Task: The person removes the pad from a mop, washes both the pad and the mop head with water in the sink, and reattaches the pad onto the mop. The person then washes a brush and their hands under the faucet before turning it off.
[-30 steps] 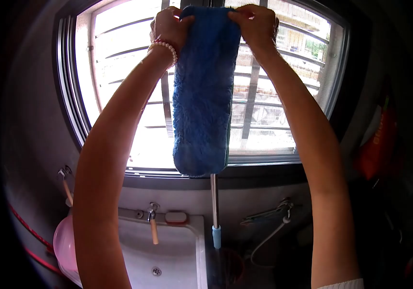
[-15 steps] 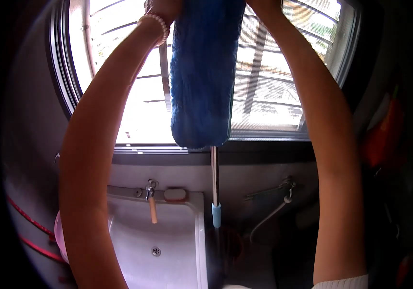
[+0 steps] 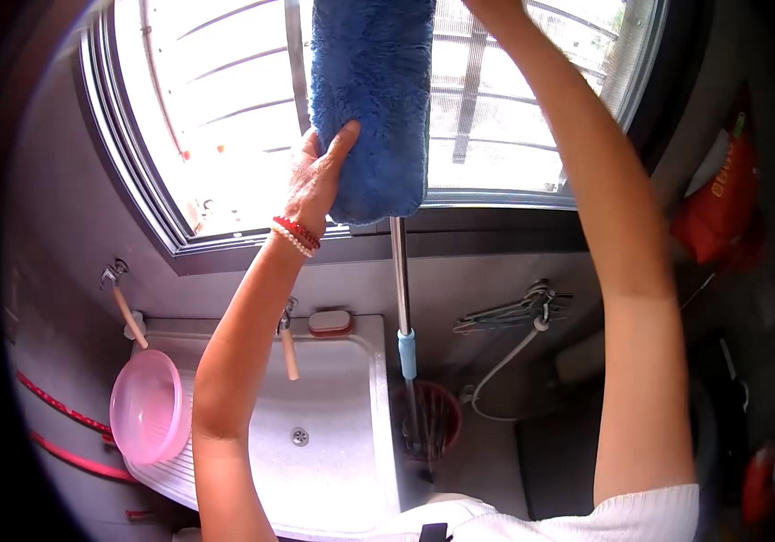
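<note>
A long blue fluffy mop head (image 3: 374, 117) stands upright in front of the window, its top cut off by the frame's edge. Below it runs a metal pole (image 3: 400, 271) with a light blue joint. My left hand (image 3: 322, 172), with red and white bead bracelets at the wrist, grips the mop head's lower left edge, thumb on the fluffy face and fingers behind. My right arm reaches up to the top edge, where only a bit of my right hand (image 3: 494, 7) shows; its fingers are out of frame.
A white sink (image 3: 333, 470) with a tap lies below the window (image 3: 225, 81). A pink basin (image 3: 148, 406) leans at its left. Hangers and a hose (image 3: 500, 370) are on the wall at right, a red bag (image 3: 722, 199) farther right, a dark red bucket (image 3: 446, 420) below.
My left hand has moved down from the mop head's top corner to its lower left edge. The mop head sits higher in view, and more of the sink and pink basin shows.
</note>
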Demonstrator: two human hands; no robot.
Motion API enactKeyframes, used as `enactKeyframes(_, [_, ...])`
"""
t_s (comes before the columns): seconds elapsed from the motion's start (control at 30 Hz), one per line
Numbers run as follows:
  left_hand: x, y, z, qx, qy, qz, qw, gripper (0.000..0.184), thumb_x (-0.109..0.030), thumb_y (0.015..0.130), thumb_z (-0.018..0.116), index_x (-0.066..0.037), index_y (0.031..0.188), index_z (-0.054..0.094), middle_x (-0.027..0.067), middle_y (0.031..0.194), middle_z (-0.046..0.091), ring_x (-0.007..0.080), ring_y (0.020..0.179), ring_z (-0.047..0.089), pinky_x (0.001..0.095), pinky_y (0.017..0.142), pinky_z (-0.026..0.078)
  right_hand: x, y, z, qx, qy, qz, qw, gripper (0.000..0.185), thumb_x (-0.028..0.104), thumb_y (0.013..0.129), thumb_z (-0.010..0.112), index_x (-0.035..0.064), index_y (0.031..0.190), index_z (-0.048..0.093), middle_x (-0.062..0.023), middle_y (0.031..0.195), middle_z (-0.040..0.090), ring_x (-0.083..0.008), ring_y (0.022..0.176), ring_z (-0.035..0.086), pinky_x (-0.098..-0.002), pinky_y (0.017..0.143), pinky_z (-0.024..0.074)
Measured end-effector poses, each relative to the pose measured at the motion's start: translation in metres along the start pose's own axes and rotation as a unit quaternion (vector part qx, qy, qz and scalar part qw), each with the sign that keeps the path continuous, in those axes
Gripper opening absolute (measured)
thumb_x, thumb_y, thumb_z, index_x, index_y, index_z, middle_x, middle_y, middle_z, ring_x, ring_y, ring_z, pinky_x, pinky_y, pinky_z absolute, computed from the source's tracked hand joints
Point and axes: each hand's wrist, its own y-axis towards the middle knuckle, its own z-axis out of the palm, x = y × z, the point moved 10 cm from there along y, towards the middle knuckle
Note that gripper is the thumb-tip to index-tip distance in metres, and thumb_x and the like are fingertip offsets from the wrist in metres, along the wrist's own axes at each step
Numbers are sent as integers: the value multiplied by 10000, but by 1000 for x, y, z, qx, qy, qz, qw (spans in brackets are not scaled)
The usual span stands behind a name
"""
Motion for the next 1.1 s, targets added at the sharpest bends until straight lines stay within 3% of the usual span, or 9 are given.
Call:
enactKeyframes(0.07, [0, 2, 1, 13, -7, 9, 1000, 538, -377, 803, 641, 5, 1155, 503, 124, 1032, 609, 225, 910, 595, 316, 823, 474, 10, -34, -42, -55, 262, 102, 958, 283, 258, 828, 566, 12, 950, 494, -181, 846, 533, -306, 744, 535, -412, 680, 416])
enactKeyframes(0.1, [0, 2, 1, 20, -9, 13, 1000, 557, -402, 789, 650, -6, 1153, 506, 138, 1022, 618, 260, 909, 611, 339, 828, 486, 15, -58, -37, 77, 304, 204, 927, 264, 268, 861, 505, 33, 981, 515, -168, 960, 546, -289, 903, 539, -421, 759, 425])
enactKeyframes(0.13, [-2, 1, 2, 18, -14, 21, 1000, 548, -411, 785, 652, -6, 1131, 524, 132, 994, 627, 249, 884, 619, 339, 810, 495, 14, -91, -56, -61, 288, 141, 945, 358, 301, 724, 705, 37, 932, 580, -140, 840, 596, -258, 738, 590, -349, 660, 459])
enactKeyframes(0.23, [-2, -2, 5, 30, -27, 23, 999, 552, -416, 779, 656, -4, 1123, 528, 131, 990, 629, 240, 886, 619, 347, 806, 499, 18, -174, -49, 124, 195, 226, 946, 497, 404, 689, 746, 38, 945, 527, -90, 766, 554, -127, 565, 525, -247, 502, 426])
enactKeyframes(0.3, [-10, -8, 4, 12, -13, 38, 999, 551, -411, 777, 661, 1, 1117, 529, 129, 982, 631, 232, 871, 623, 339, 784, 510, 26, -208, -53, 171, 255, 297, 904, 402, 334, 658, 770, 24, 794, 552, -71, 698, 505, -177, 553, 489, -309, 528, 415])
enactKeyframes(0.77, [-30, -31, 15, 9, -66, 27, 997, 669, -436, 706, 719, 70, 1089, 507, 184, 965, 625, 271, 802, 646, 344, 718, 550, 21, -241, -47, 157, 433, 448, 767, 174, 163, 784, 655, 42, 772, 531, 5, 513, 444, -72, 486, 438, -233, 455, 354])
enactKeyframes(0.9, [-50, -38, 7, -28, 57, 121, 991, 577, -460, 738, 673, 54, 981, 570, 170, 860, 645, 245, 718, 644, 293, 638, 537, 39, -186, -112, 40, 233, 240, 942, 189, 115, 813, 602, 38, 969, 530, -117, 887, 564, -212, 754, 567, -305, 627, 469])
enactKeyframes(0.97, [-58, -41, 9, -26, 102, 153, 983, 529, -454, 747, 661, 40, 924, 590, 152, 805, 645, 218, 679, 631, 280, 595, 516, 83, -154, -120, 123, 268, 83, 952, 299, 125, 847, 558, 60, 1134, 505, -120, 1170, 494, -269, 1099, 476, -385, 897, 419])
enactKeyframes(1.1, [-54, -44, 16, 36, 31, 150, 988, 460, -407, 794, 635, 35, 915, 591, 120, 797, 647, 181, 674, 623, 270, 593, 510, 126, -134, -82, 251, 227, -126, 932, 491, 433, 854, 472, 156, 1258, 451, -91, 1348, 391, -280, 1274, 327, -473, 1057, 223])
